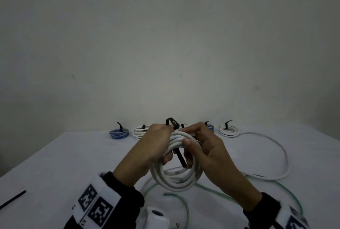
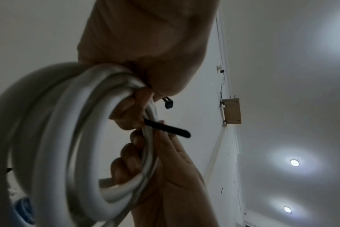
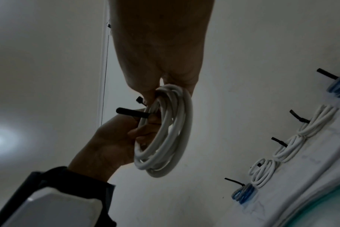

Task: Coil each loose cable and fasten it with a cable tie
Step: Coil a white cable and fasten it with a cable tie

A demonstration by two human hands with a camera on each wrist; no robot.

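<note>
Hands up off the bench, both working one white cable coil in mid-air over the near middle. The left hand wraps the top left of the coil, fingers curled around the bundled strands, thumb tucked inside the ring. The right hand clamps the top right, thumb pressed across the strands, fingers folded behind. A black cable tie threads the bundle between the two hands: its head loops up above the knuckles, its tail hangs down through the middle of the coil. Which fingers actually pinch the tie, I cannot tell.

Both wrists angle inward and upward, dark sleeves and marker bands at the near edge.

Along the far edge sits a row of finished coils, each with a black tie sticking up: a blue coil far left, a white coil beside it, another white coil far right. A loose white cable sweeps around the right side, a green cable curls below the hands, and a spare black tie lies near left.
</note>
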